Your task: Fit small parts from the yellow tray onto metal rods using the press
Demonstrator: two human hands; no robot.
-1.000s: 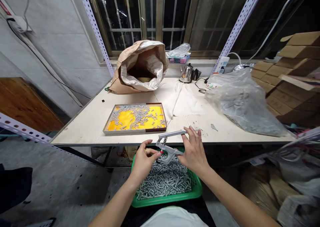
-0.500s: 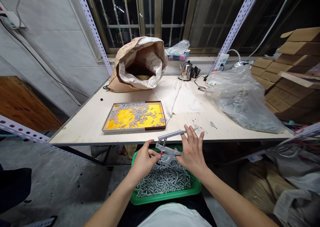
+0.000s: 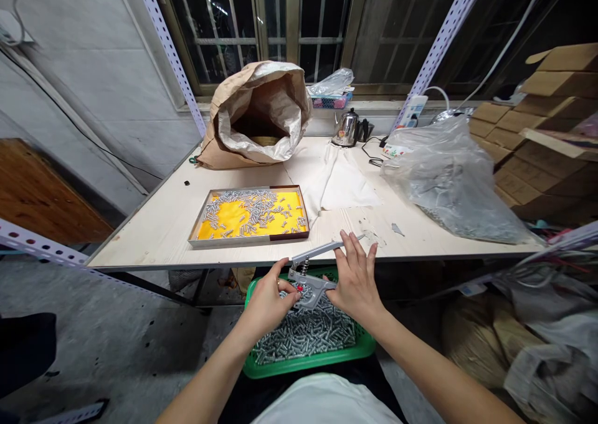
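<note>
Grey metal, lying left to right over the green basket (image 3: 303,365) of springs (image 3: 303,337), just near of the bench (image 3: 154,231) edge: holding the hand press (image 3: 312,282) nose pointing left, handles fanning right and far. Wrapping the right grip (image 3: 357,285) around both handles, fingers lying along the upper lever, thumb pressing under the lower. Pinching the left grip (image 3: 268,302) shut at the nose, nearer the working end, with or without a spring between the fingertips, impossible to tell.

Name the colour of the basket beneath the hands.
Green. The basket shows best in the head view, under the pliers in the right hand.
</note>
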